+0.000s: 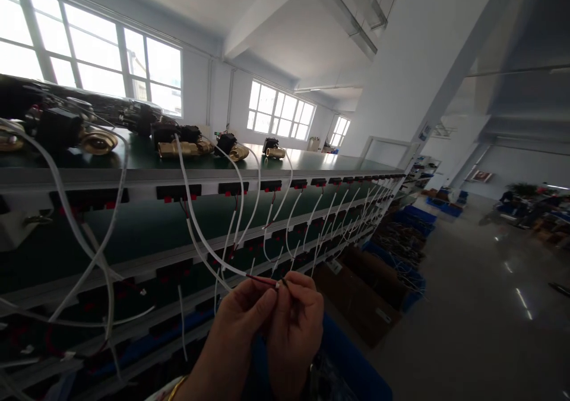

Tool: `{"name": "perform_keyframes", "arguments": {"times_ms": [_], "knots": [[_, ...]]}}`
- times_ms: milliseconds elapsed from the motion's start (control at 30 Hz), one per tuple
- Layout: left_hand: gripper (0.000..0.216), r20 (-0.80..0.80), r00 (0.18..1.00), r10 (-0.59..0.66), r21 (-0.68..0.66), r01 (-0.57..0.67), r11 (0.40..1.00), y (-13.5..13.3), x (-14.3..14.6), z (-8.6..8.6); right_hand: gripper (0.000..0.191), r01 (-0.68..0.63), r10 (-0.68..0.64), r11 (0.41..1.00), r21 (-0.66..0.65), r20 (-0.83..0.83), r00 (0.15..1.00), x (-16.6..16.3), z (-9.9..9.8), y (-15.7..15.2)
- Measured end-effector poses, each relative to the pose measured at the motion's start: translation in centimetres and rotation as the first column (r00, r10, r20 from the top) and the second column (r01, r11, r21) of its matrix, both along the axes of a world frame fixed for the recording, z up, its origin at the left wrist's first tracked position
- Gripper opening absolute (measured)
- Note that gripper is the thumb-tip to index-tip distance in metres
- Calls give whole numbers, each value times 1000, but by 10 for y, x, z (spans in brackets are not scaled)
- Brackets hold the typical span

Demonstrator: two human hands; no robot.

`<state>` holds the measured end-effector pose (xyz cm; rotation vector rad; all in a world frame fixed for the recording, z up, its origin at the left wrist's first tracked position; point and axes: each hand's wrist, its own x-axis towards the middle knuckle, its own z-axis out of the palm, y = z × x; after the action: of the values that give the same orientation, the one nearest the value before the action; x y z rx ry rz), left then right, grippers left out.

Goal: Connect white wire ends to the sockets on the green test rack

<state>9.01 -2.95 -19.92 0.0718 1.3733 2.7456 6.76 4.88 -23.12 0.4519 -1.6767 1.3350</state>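
Observation:
My left hand (244, 318) pinches the end of a white cable (207, 248), where thin red and black wires (258, 280) come out of the sheath. Close against it, my right hand (297, 315) has its fingers pinched around a dark wire tip beside a small white connector (278, 285). The cable curves up to a brass valve with a black actuator (178, 149) on the top shelf. Just what sits between the fingertips is partly hidden.
More brass valves (98, 142) stand along the green-topped rack (312, 160). Black terminal blocks with red levers (179, 192) line its edges, many with white cables hanging. Cardboard boxes (356, 306) and blue bins (414, 215) stand on the floor at right.

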Motion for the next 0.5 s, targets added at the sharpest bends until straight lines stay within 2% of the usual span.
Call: {"name": "perform_keyframes", "arguments": {"times_ms": [167, 267, 367, 500], "knots": [[23, 65, 998, 23, 146, -33, 989, 7, -1, -7, 16, -11, 21, 996, 87, -109, 994, -1, -4, 5], [18, 58, 998, -4, 206, -8, 979, 9, -3, -11, 15, -15, 21, 997, 77, -78, 997, -1, -3, 9], [15, 81, 996, -27, 258, 5, 966, 8, -7, -11, 7, -82, 86, 996, -41, 109, 990, 2, 3, 17], [14, 101, 994, -46, 294, 15, 956, 4, -11, -12, 9, -286, 381, 913, -293, 358, 852, 8, 13, 30]]}}
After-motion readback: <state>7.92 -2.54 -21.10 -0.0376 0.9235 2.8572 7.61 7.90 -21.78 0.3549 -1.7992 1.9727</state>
